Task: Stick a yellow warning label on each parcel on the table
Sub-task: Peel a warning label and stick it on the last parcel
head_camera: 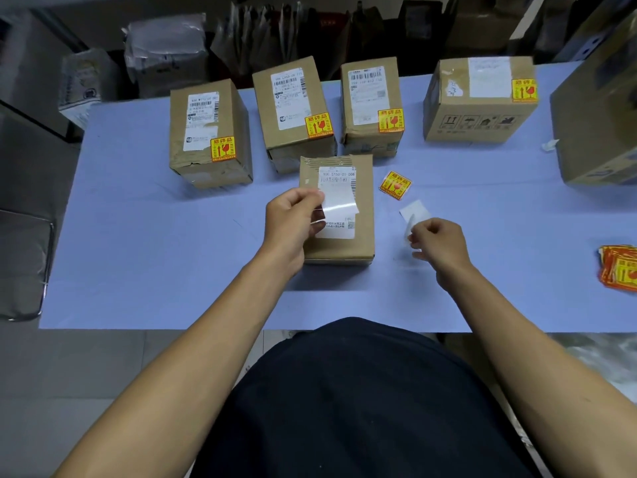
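A cardboard parcel (364,201) lies flat at the table's middle, with a white shipping label on top and no yellow label visible. My left hand (293,220) pinches a glossy white sheet (339,201) just above this parcel. To the right, my right hand (439,244) pinches a small white paper strip (415,213) over the table. One loose yellow warning label (396,185) lies on the table between the parcel and my right hand. Behind stand several parcels (210,132) (293,112) (372,105) (479,98), each bearing a yellow label.
A stack of yellow labels (618,270) lies at the right edge of the pale blue table (155,236). A large cardboard box (599,115) stands at the far right. Wrapped packages and bags are piled behind the table; a metal chair frame (24,267) is left.
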Demonstrator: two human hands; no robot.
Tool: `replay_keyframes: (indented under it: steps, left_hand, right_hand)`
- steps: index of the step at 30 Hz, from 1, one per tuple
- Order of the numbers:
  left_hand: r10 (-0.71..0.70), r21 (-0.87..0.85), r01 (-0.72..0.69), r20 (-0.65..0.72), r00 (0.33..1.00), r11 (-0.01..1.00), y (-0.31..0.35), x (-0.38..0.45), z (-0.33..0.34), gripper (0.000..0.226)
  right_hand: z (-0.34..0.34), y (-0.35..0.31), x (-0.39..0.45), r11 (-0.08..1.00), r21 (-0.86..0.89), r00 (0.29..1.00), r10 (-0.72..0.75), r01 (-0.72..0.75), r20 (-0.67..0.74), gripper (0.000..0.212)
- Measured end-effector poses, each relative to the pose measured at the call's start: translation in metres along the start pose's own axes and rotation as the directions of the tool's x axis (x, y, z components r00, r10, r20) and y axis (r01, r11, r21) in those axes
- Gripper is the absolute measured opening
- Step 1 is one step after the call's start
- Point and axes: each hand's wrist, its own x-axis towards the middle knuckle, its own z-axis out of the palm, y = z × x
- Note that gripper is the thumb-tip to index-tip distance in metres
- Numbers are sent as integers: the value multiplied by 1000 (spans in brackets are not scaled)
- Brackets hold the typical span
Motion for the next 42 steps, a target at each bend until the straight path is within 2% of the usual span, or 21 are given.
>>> replay_keyframes:
  steps: [4, 9, 12, 14, 16, 19, 23, 26, 30, 33, 37, 42]
  left_hand:
    - [9, 90, -9, -4, 1000, 996, -9, 0, 4, 12]
    - [35, 157, -31, -21, 999, 987, -15, -1, 12, 11]
    - [138, 268, -125, -30, 990, 955, -17, 2, 14, 15]
    - [191, 323, -173, -26, 981, 931, -17, 6, 16, 17]
    - [195, 327, -176, -25, 981, 928, -16, 9, 18, 15]
    - [192, 316, -174, -28, 981, 933, -15, 10, 21, 11]
    - [180, 318, -163, -26, 983, 934, -17, 9, 22, 14]
    - [184, 365, -162, -27, 983, 917, -19, 10, 24, 12]
    - [165, 412, -143, -16, 986, 900, -21, 10, 29, 11]
    - [98, 322, -91, -4, 995, 942, -18, 10, 34, 14]
    - [-54, 45, 51, 55, 997, 998, -9, 6, 33, 17]
    - [-142, -44, 153, 189, 972, 987, -1, 6, 16, 14]
  right_hand:
    - [-3, 11, 13, 993, -116, 999, 32, -30, 14, 12]
    - [-6, 11, 19, 987, -156, 999, 39, -37, 9, 12]
    - [-7, 8, 18, 990, -141, 1000, -6, 9, 26, 17]
    - [-8, 5, 17, 989, -137, 998, -56, 61, 38, 11]
    - [-9, 4, 18, 982, -160, 994, -98, 103, 40, 7]
    - [-10, 7, 22, 968, -226, 994, -107, 112, 36, 17]
    - [-9, 6, 17, 966, -234, 993, -107, 115, 46, 20]
    - [1, -9, 4, 951, -201, 972, -229, 234, 52, 12]
    - [23, -47, -22, 861, -168, 877, -469, 481, 107, 8]
    - [40, -65, -36, 789, -177, 806, -557, 589, 199, 8]
    - [52, -67, -38, 827, -163, 840, -507, 538, 194, 12]
    - [57, -69, -39, 839, -113, 840, -507, 533, 194, 7]
